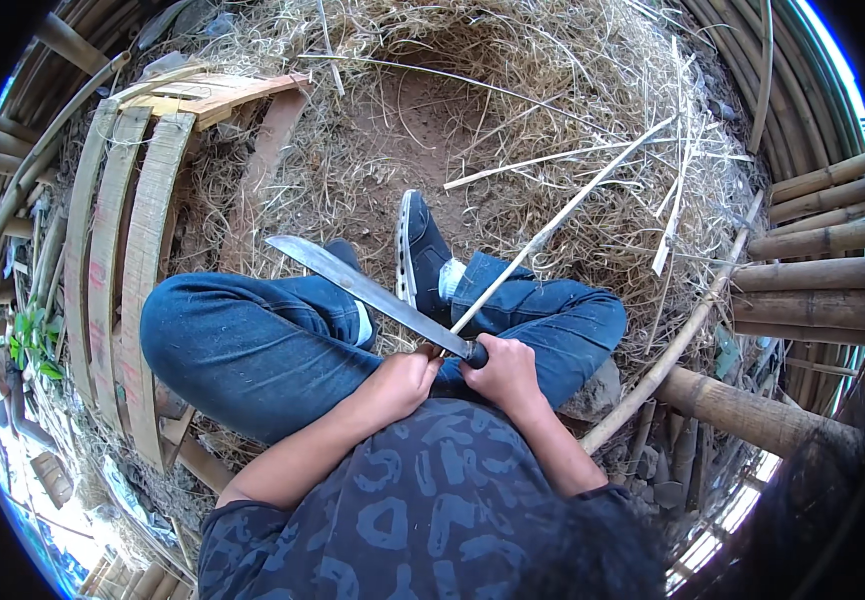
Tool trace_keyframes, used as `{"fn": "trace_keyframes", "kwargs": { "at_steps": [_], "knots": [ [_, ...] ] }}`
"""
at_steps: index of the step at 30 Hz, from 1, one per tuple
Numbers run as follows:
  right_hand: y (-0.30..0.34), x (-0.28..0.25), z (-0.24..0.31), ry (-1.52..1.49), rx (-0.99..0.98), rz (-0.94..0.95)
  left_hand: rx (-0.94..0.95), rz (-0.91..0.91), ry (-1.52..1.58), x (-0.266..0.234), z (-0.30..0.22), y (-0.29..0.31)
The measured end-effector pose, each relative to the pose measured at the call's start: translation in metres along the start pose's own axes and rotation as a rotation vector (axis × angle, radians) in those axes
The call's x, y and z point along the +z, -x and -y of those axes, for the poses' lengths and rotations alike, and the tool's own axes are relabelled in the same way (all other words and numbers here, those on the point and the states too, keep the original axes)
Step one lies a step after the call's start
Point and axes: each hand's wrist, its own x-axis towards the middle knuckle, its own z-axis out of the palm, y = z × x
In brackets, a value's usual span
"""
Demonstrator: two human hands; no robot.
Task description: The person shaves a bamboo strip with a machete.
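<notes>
My right hand (508, 370) is closed round the black handle of a machete (378, 298). Its long, broad blade slants up to the left above my crossed legs, the tip near my left shin. In my left hand (408, 380), the fingers are wrapped round the near end of a thin bamboo stick (543, 238). The stick runs away from me to the upper right, over my jeans and the straw. Blade and stick cross close to the handle, just in front of both hands; whether the edge touches the stick I cannot tell.
Dry shavings (573, 80) cover the ground ahead, with several loose bamboo strips (553, 163) at the right. A slatted wooden crate (146, 240) stands on my left. Thick bamboo poles (753, 410) and a thinner pole (653, 375) lie close on my right.
</notes>
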Motion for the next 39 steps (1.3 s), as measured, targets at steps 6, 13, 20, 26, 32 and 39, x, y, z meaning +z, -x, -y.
{"fn": "trace_keyframes", "kwargs": {
  "at_steps": [6, 13, 20, 26, 32, 39],
  "knots": [
    [-0.005, -0.008, -0.004, 0.066, 0.068, -0.017, -0.057, 0.005, -0.090, -0.002, -0.003, -0.003],
    [-0.009, -0.010, -0.009, 0.154, 0.052, -0.062, -0.003, -0.069, -0.163, -0.009, -0.016, -0.005],
    [-0.007, -0.009, -0.018, 0.194, 0.021, -0.143, 0.048, -0.117, -0.165, -0.011, -0.020, -0.005],
    [-0.008, -0.011, -0.028, 0.205, 0.059, -0.171, 0.014, -0.105, -0.171, -0.013, -0.025, -0.006],
    [-0.007, -0.015, -0.034, 0.221, 0.054, -0.217, 0.030, -0.116, -0.151, -0.016, -0.024, -0.006],
    [0.000, -0.028, -0.078, 0.361, 0.285, -0.225, -0.004, -0.067, -0.143, -0.018, -0.024, 0.000]
  ]
}}
